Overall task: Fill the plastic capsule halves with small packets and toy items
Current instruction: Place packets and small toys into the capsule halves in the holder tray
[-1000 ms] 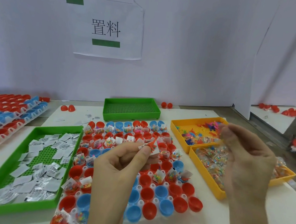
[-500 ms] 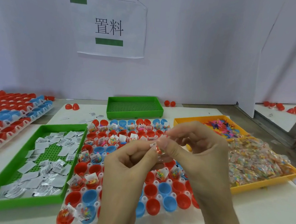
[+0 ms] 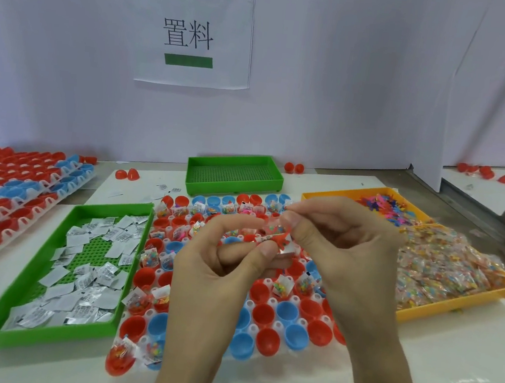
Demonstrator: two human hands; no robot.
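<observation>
**Two hands pinching a red toy and a packet above the capsule rack**

A white table (image 3: 460, 363) carries the capsule rack (image 3: 270, 302), a white holder of red and blue capsule halves (image 3: 263, 314) set open side up. Halves in its far rows and left columns each hold a clear packet of coloured bits.

- **Left of the rack:** a large green tray (image 3: 52, 336) holds scattered white packets (image 3: 87, 267).
- **Behind the rack:** a smaller green tray (image 3: 234, 174) with a mesh floor.
- **Right of the rack:** an orange tray (image 3: 457, 309) is heaped with bead packets (image 3: 442, 267).
- **Behind that:** a second orange tray (image 3: 331, 196) holds small coloured toy pieces (image 3: 390, 205).
- **Far left of the rack:** stacked racks (image 3: 11, 191) of more halves.

Above the rack's middle, the left hand (image 3: 221, 269) and right hand (image 3: 342, 247) meet fingertip to fingertip. The left thumb and curled forefinger clamp a red toy (image 3: 281, 242), which projects past the thumb tip toward the right hand. Its long axis runs roughly side to side across the rack. Blur hides which end leads. The right thumb and forefinger pinch the held packet (image 3: 273, 228), which touches the toy just above it.
</observation>
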